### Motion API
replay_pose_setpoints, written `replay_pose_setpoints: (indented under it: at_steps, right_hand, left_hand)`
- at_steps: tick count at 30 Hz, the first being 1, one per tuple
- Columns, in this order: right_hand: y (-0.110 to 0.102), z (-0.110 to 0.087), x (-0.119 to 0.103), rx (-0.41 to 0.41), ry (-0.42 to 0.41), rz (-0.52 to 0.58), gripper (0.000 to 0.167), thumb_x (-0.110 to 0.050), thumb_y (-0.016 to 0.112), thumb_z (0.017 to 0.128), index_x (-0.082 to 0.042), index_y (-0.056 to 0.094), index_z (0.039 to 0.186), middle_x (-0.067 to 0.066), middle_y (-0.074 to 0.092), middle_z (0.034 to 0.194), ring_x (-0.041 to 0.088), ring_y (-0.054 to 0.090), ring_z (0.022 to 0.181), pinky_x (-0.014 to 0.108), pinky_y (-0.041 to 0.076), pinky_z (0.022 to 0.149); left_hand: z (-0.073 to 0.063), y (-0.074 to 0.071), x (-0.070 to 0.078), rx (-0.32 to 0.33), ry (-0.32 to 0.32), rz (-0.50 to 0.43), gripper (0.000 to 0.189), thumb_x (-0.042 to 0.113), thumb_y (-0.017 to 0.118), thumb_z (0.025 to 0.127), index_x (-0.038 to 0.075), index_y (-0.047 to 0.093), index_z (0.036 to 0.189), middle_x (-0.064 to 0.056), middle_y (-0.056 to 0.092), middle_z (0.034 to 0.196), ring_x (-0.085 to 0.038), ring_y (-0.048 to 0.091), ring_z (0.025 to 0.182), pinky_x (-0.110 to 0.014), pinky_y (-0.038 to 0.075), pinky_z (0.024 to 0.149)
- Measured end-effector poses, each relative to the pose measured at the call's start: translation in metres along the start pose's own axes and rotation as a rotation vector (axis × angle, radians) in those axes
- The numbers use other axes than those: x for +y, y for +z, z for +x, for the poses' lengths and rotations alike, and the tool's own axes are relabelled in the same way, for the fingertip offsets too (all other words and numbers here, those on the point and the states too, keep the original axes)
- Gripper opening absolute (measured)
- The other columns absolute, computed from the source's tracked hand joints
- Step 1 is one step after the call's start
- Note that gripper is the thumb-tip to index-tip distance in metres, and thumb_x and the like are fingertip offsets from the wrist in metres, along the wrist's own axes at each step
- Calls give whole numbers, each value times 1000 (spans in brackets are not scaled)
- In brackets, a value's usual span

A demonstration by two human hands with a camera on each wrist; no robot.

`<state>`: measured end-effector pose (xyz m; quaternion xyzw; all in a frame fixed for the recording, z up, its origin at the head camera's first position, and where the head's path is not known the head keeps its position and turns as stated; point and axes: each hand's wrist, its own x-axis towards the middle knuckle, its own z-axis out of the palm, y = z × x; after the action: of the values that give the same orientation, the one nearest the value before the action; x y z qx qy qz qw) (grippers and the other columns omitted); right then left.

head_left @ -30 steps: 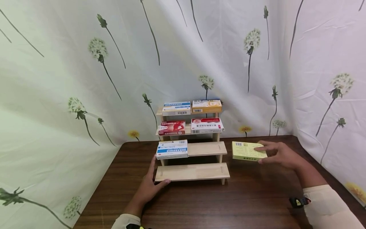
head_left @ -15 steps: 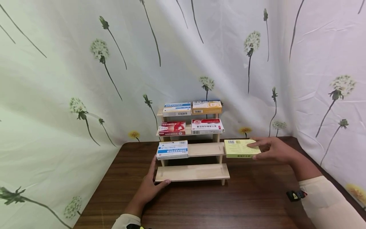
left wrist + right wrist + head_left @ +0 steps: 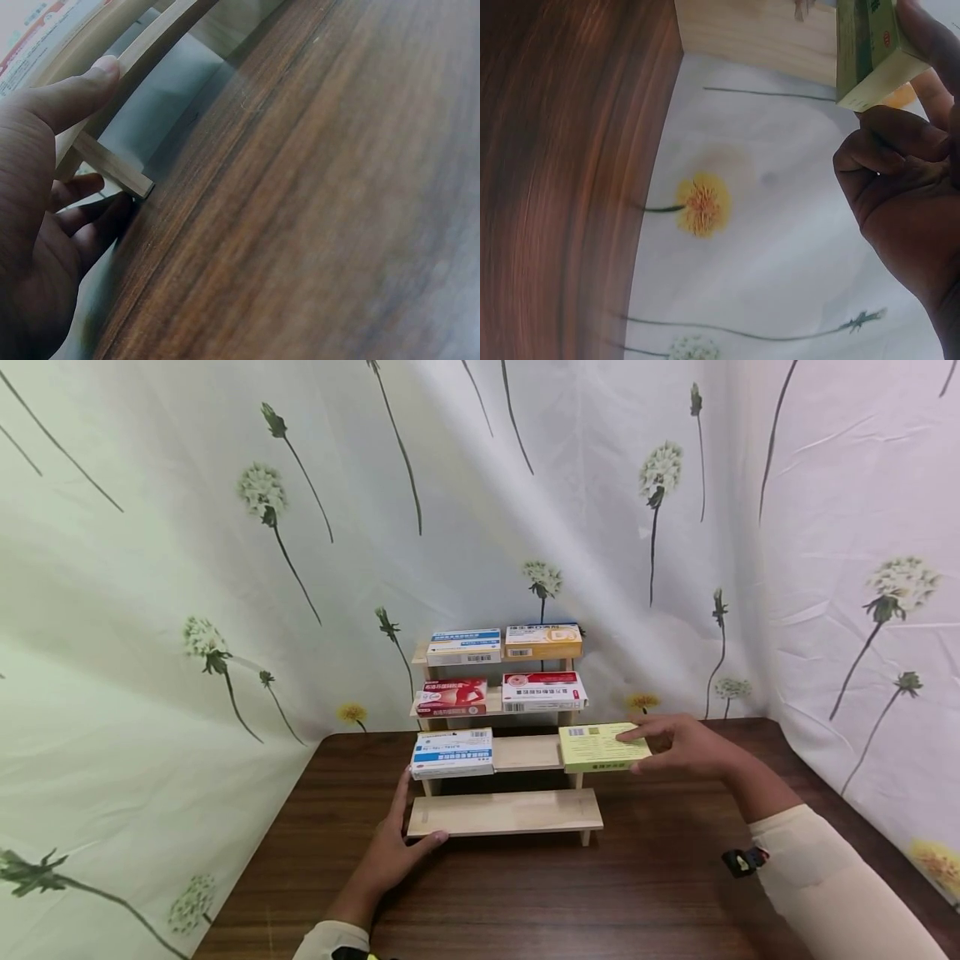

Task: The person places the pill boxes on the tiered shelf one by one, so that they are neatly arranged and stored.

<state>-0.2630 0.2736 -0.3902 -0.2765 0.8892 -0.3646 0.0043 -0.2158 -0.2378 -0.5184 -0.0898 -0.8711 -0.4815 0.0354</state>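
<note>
A stepped wooden shelf (image 3: 506,812) stands on the table with medicine boxes on its tiers. My left hand (image 3: 388,852) grips the shelf's lower left end; in the left wrist view the thumb (image 3: 82,91) lies on the board's edge and the fingers bend near a leg. My right hand (image 3: 678,743) pinches a yellow medicine box (image 3: 603,748) by its right end, at the right end of the third tier from the top. Whether that box touches the board cannot be told. To its left on the same tier lies a blue-and-white medicine box (image 3: 452,752).
On the top tier are a white-and-blue box (image 3: 463,646) and an orange-and-white box (image 3: 543,641). The second tier bears a red box (image 3: 452,697) and a red-and-white box (image 3: 543,690). A flower-printed cloth (image 3: 465,568) hangs behind the brown table (image 3: 525,902).
My right hand has moved left with the yellow medicine box, from beside the shelf to over the third tier's right end. The left hand has stayed in place.
</note>
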Motion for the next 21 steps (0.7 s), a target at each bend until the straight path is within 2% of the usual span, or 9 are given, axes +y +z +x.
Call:
replay_pose_setpoints:
  at_steps: [5, 8, 15, 21]
  right_hand:
    - [13, 13, -3, -1, 4, 22, 48, -25, 93, 89, -17, 80, 135, 28, 49, 166, 56, 39, 157, 55, 53, 110]
    - [20, 20, -5, -3, 8, 47, 49, -23, 93, 90, -16, 79, 136, 28, 46, 168, 56, 38, 158, 62, 52, 111]
    - [33, 34, -13, -21, 20, 117, 54, -23, 92, 90, -15, 76, 141, 28, 42, 171, 54, 39, 159, 62, 53, 112]
    - [42, 44, -14, -5, -25, 35, 63, -23, 92, 91, -8, 69, 148, 26, 52, 165, 50, 47, 154, 63, 52, 113]
  left_hand:
    - [0, 0, -1, 0, 6, 13, 125, 47, 89, 92, 47, -6, 174, -13, 12, 185, -48, 32, 164, -68, 34, 127]
    - [0, 0, 0, -1, 7, 13, 125, 46, 89, 92, 47, -6, 174, -13, 13, 185, -47, 33, 164, -67, 35, 127]
    - [-1, -1, 2, -5, 9, 0, 126, 44, 90, 92, 47, -6, 174, -13, 13, 185, -47, 33, 163, -66, 37, 126]
    - [-1, -2, 3, -11, 5, -9, 125, 45, 89, 92, 48, -6, 174, -11, 12, 185, -47, 31, 165, -67, 36, 126]
